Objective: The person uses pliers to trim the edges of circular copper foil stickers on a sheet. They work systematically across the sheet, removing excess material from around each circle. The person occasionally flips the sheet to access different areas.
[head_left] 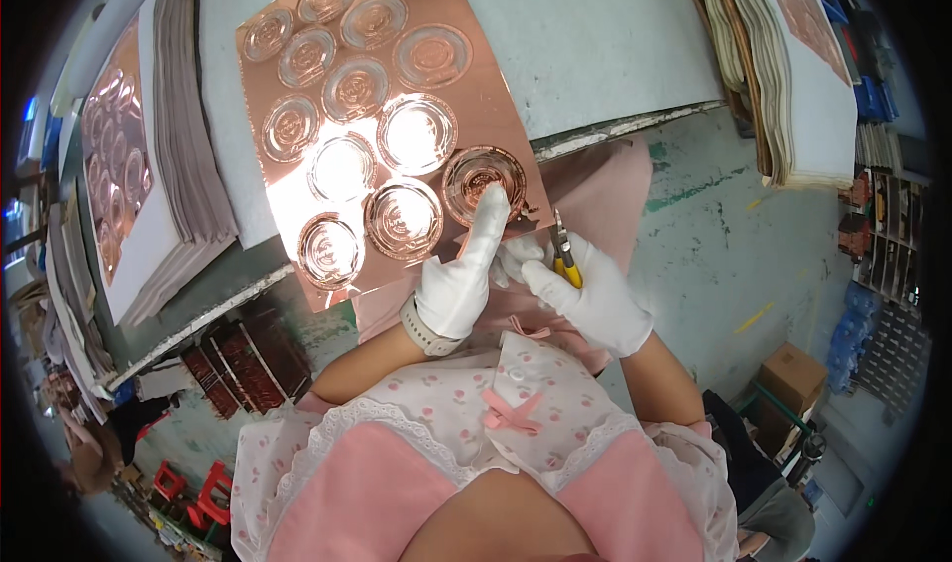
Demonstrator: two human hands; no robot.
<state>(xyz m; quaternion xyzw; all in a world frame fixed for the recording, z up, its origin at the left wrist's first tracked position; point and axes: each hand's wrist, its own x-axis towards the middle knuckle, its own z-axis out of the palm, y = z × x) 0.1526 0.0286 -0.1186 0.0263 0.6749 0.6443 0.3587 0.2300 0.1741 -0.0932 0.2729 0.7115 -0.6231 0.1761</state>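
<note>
A shiny copper-coloured sheet (385, 153) with rows of embossed round medallions lies over the table edge, its near end overhanging toward me. My left hand (461, 282), in a white glove with a watch at the wrist, grips the sheet's near edge. Its index finger reaches across the top onto the near right medallion, while the other fingers are partly hidden. In my gloved right hand (595, 299) are small pliers (565, 262) with yellow-and-black handles. Their dark metal jaws point up beside the sheet's near right corner, and I cannot tell whether they touch it.
The sheet's far part rests on a pale table (605, 46) with a worn front edge. Tall paper-like stacks (188, 116) topped with similar copper sheets stand at both sides. Red stools (210, 493) are at lower left, and a cardboard box (793, 378) sits at right on the greenish floor's far side.
</note>
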